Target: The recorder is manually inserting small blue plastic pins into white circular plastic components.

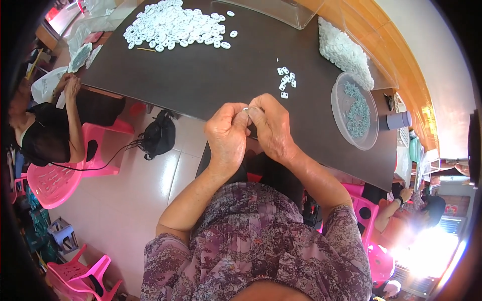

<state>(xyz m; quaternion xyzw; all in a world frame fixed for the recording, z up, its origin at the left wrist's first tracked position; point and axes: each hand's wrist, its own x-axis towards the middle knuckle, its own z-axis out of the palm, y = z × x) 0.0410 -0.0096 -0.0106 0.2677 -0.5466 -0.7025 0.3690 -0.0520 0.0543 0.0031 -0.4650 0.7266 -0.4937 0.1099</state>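
Close together at the table's near edge, my left hand and my right hand are both closed in a pinch. Between their fingertips shows a tiny white piece, mostly covered by the fingers. Beyond my right hand lie several small white rectangular pieces with dark holes. A large heap of white oval pieces, each with holes, spreads over the far left of the table. To the right, a round clear plastic tub holds many small grey-green parts.
The dark table carries a heap of small white pieces in a clear bin at the far right. A grey-lilac cup stands beside the tub. People sit left and right; pink plastic chairs and a black bag are at left.
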